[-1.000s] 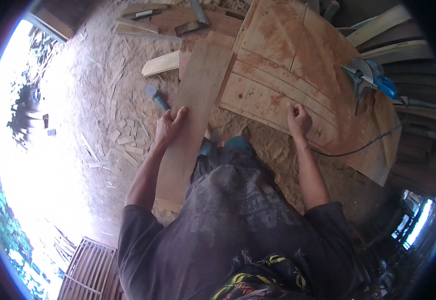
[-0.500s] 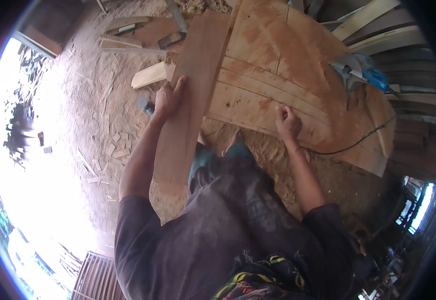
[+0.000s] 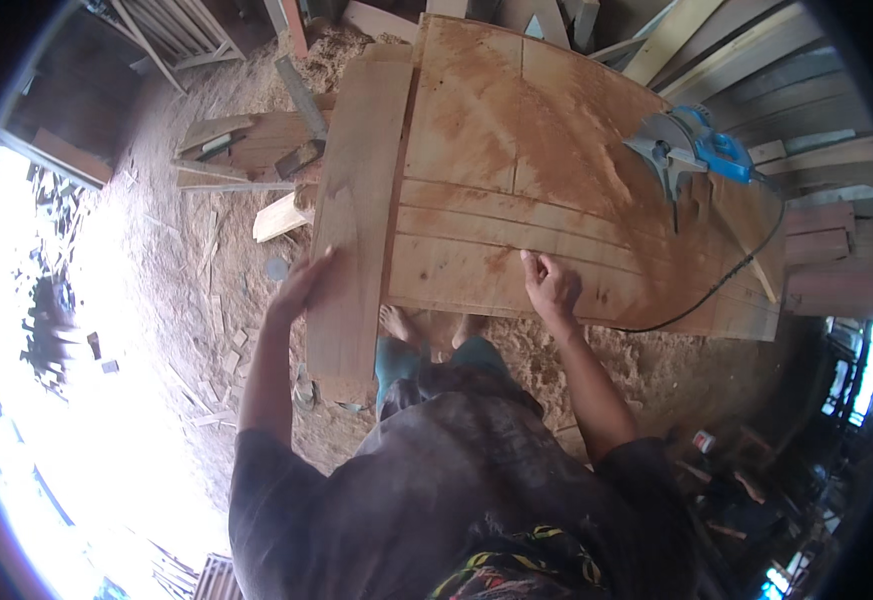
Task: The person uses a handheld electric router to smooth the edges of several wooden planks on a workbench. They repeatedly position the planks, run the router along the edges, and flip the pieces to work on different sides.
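Note:
A long, flat wooden plank (image 3: 356,190) lies along the left side of a sawdust-covered plywood worktop (image 3: 446,270), its near end jutting past the worktop's front edge. My left hand (image 3: 299,288) is at the plank's left edge, with a fingertip showing on top and the other fingers partly hidden. Over the worktop's front part, my right hand (image 3: 554,290) is closed, thumb against the curled fingers. Whatever it may hold is too small to make out. Farther right, a blue and grey circular saw (image 3: 691,150) rests on the worktop.
The saw's black cord (image 3: 701,300) runs over the worktop's right side toward the front edge. Stacked boards (image 3: 821,255) stand at the right. Offcuts (image 3: 281,217) and scrap boards lie on the dusty ground (image 3: 201,300) at the left. My feet are under the worktop's front edge.
My left hand has slid nearer along the plank's edge. The plank looks straighter to me, and the whole view has shifted. My right hand stays closed, slightly farther left in view.

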A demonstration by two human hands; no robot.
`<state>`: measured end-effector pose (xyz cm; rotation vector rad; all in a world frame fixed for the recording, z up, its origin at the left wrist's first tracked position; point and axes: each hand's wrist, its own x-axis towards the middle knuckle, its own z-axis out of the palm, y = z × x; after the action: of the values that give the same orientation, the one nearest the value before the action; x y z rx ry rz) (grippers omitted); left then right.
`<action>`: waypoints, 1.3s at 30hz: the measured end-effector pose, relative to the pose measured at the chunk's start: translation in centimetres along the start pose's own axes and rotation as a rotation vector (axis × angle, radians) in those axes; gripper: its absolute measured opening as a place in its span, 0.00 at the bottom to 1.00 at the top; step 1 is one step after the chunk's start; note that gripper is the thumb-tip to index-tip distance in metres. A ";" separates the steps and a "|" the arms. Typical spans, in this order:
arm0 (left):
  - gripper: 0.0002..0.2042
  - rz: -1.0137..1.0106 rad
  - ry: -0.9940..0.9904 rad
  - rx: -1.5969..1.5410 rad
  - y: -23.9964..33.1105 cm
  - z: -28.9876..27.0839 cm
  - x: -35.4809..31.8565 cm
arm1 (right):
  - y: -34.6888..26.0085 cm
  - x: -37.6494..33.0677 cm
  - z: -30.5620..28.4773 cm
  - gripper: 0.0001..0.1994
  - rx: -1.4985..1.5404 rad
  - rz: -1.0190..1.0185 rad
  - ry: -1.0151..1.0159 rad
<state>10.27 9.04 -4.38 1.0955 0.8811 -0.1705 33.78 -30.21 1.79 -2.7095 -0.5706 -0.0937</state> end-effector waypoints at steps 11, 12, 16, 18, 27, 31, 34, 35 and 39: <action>0.37 0.186 0.290 0.336 5.1 1.6 6.0 | -0.3 0.8 0.5 0.24 -0.026 -0.049 0.010; 0.38 0.186 0.295 0.353 7.4 3.1 6.1 | -0.1 0.6 0.6 0.24 -0.037 -0.035 0.015; 0.45 0.129 0.313 0.438 10.8 3.7 8.3 | 0.5 0.5 1.1 0.25 -0.058 -0.030 0.021; 0.48 0.133 0.309 0.457 11.1 3.7 9.2 | 0.6 0.5 1.2 0.25 -0.058 -0.029 0.027; 0.46 0.100 0.371 0.560 11.2 3.6 9.3 | 0.7 0.3 1.4 0.25 -0.040 -0.007 0.031; 0.42 0.132 0.334 0.417 13.2 2.7 6.3 | 0.3 0.6 1.0 0.25 -0.038 -0.022 0.077; 0.37 0.255 0.430 0.575 13.1 -0.7 4.9 | 0.3 0.8 1.0 0.24 -0.058 -0.011 0.044; 0.36 0.300 0.465 0.597 12.6 -1.4 4.3 | 0.6 0.8 1.0 0.23 -0.075 -0.005 0.022; 0.35 0.230 0.518 0.442 11.7 -1.9 -0.4 | 0.2 1.3 0.8 0.25 -0.013 -0.034 0.075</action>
<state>15.16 16.13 3.78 1.6883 1.1992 0.1252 35.03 -29.62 1.11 -2.6966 -0.5956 -0.2082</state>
